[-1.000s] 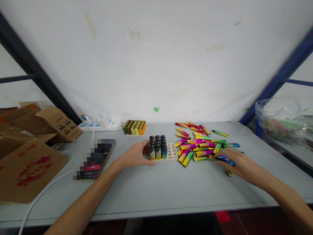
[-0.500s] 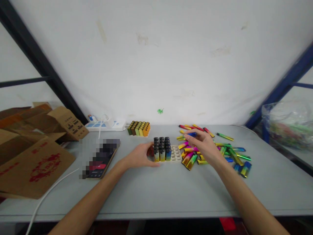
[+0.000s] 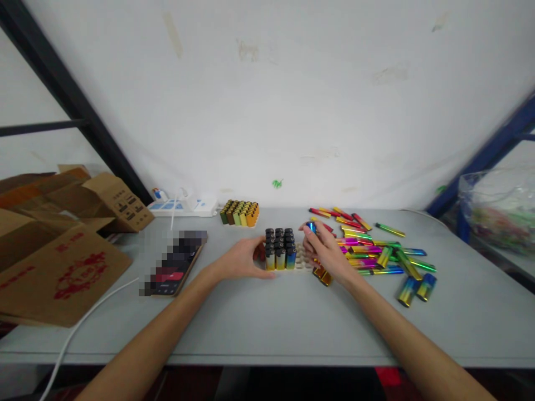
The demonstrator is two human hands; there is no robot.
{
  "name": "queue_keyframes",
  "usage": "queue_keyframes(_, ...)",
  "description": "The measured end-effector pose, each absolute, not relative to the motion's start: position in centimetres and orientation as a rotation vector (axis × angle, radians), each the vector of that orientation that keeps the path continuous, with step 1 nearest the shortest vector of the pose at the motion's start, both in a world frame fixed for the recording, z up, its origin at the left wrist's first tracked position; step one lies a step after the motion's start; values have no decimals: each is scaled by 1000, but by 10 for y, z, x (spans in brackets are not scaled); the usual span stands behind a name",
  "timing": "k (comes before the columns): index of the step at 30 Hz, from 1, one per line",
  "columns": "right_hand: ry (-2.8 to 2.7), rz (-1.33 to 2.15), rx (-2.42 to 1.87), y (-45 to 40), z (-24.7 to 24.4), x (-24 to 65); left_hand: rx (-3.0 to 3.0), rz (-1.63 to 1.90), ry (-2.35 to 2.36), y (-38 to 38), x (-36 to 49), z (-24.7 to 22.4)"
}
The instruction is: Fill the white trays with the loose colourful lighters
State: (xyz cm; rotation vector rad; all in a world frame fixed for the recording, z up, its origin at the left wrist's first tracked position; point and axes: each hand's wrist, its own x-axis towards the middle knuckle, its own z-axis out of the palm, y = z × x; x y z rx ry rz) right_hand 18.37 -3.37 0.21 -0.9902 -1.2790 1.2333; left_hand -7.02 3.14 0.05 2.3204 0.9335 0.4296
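Blue lighter (image 3: 311, 226) sits in right hand's (image 3: 326, 252) curled fingers (image 3: 312, 238)

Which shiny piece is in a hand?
The blue one gripped in the fingers of the right hand; the other loose shiny pieces lie scattered on the table.

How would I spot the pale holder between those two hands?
Find the grey table, then look between the left hand and right hand. The pale holder there carries upright black-topped lighters; unlike the greenish group behind, it shows bare holes.
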Motion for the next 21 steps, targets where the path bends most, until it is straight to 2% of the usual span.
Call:
queue_keyframes(3,-1210,1236,-1030,-31,-1,185,2316,423,929,31,-70,1)
queue_keyframes(8,-1216,1020,-1112,-29,-7,187,2321,436,928,31,-70,2)
queue_keyframes(13,-1245,1113,-1080,-28,-12,192,2307,455,915,31,-70,3)
queue_keyframes(21,-1347,906,-1185,-31,-10,193,2248,448,840,34,-74,3)
